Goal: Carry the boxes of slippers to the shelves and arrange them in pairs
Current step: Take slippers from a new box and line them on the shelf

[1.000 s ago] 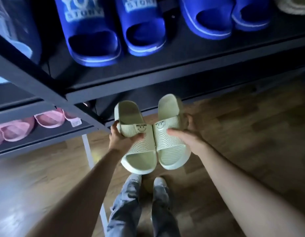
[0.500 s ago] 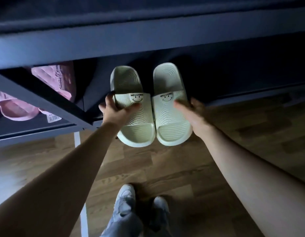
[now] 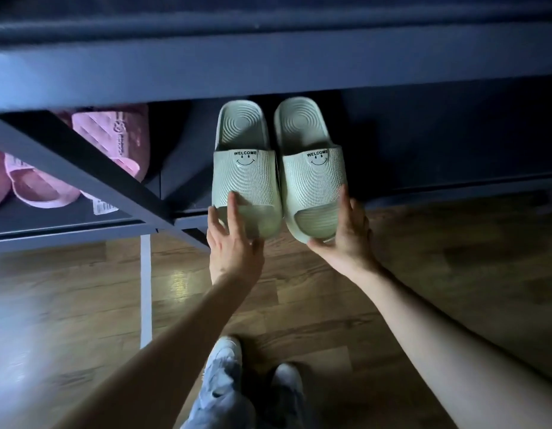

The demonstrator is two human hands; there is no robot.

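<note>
two pale green ribbed slippers (image 3: 247,178), smiley-printed, sit paired, straight-fingered left hand (image 3: 234,246) and right hand (image 3: 349,233) touching toes.

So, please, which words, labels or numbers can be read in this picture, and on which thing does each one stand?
"WELCOME", above a smiley face, on the strap of the green slipper nearer the pink ones.
"WELCOME", same smiley, on the strap of the other green slipper.
Embossed mark on the pink slipper: too blurred to read.
Print on the white tag beside it: too small to read.
</note>
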